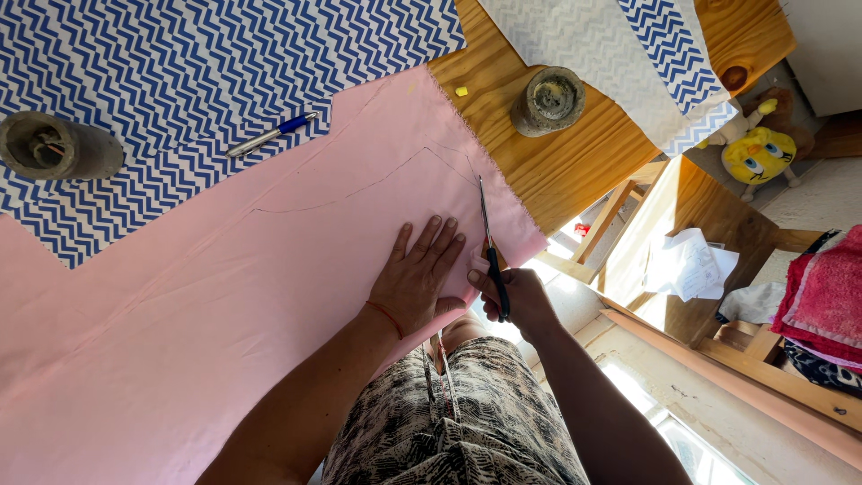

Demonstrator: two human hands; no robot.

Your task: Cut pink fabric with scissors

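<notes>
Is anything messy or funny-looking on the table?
Nothing is spilled or broken. The pink cloth has a frayed edge near the scissors, and a tiny yellow scrap lies loose on the wooden table.

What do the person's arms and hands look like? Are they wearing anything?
Both arms are bare, with no sleeves showing. The left hand has a thin red string bracelet around its wrist. The right hand shows no bracelet, ring or glove that I can see. Between the arms is a top with a mottled black, grey and cream pattern.
</notes>
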